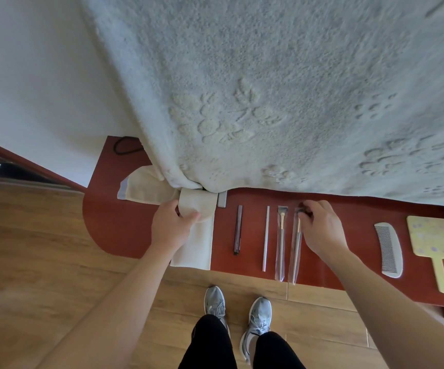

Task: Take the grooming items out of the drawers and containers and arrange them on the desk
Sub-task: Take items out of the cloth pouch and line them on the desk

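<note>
L hand [171, 222]: fingers curled, gripping cream cloth pouch [195, 207] at desk [114, 222] edge
Row: pencil, stick, two sleeved brushes, long axes front-to-back
R hand [319, 227]: fingertips pinching head of rightmost brush [296, 246], handle pointing toward person

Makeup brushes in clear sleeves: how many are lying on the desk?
2. One brush lies just right of the thin white stick. The other brush lies beside it, its head under the right hand. The big towel may hide more.
</note>
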Action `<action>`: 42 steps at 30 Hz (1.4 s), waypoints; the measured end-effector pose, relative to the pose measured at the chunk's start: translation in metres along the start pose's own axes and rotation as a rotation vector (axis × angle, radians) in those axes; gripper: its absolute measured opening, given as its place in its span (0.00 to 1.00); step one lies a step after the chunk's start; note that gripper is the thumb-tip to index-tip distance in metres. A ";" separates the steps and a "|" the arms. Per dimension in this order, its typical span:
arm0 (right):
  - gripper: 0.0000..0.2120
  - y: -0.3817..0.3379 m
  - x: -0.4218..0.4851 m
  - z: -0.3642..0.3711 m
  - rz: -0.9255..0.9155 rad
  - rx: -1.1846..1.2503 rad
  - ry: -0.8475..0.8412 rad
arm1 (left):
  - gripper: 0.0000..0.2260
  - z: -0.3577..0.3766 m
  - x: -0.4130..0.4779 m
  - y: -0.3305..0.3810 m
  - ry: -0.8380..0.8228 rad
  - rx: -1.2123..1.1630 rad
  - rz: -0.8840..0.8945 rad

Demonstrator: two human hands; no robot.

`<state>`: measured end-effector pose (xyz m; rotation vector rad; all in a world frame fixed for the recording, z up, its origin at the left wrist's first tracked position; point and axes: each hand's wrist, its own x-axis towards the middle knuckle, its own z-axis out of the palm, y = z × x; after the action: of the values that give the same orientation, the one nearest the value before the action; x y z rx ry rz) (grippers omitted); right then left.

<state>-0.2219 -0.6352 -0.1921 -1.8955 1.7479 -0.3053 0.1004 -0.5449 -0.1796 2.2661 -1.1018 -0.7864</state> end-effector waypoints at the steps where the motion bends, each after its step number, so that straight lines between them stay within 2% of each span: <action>1: 0.15 -0.001 -0.001 -0.002 0.004 -0.003 -0.001 | 0.10 -0.001 0.001 0.000 -0.009 0.005 -0.003; 5: 0.15 -0.009 -0.003 -0.009 0.011 -0.009 -0.008 | 0.12 -0.006 0.001 0.002 -0.035 0.039 -0.001; 10: 0.17 -0.028 -0.007 -0.015 0.020 0.025 -0.003 | 0.22 -0.018 -0.003 0.006 0.017 0.121 -0.002; 13: 0.18 -0.047 -0.013 -0.014 0.023 0.056 -0.016 | 0.20 -0.023 -0.005 0.013 0.015 0.129 0.051; 19: 0.19 -0.093 -0.034 0.002 -0.034 0.083 -0.089 | 0.17 -0.023 -0.011 0.032 -0.118 0.162 0.191; 24: 0.18 -0.117 -0.048 0.033 0.008 0.094 -0.117 | 0.20 -0.017 -0.014 0.038 -0.241 0.267 0.342; 28: 0.12 -0.127 -0.056 0.056 0.067 0.016 -0.126 | 0.17 -0.011 -0.012 0.036 -0.267 0.338 0.469; 31: 0.12 -0.129 -0.060 0.069 0.106 -0.022 -0.109 | 0.16 -0.007 -0.009 0.033 -0.288 0.356 0.543; 42: 0.06 -0.133 -0.066 0.074 0.147 0.032 -0.050 | 0.14 0.006 0.005 0.043 -0.284 0.315 0.604</action>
<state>-0.0804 -0.5520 -0.1711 -1.7272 1.8259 -0.2277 0.0760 -0.5732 -0.1576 1.8987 -2.0351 -0.7219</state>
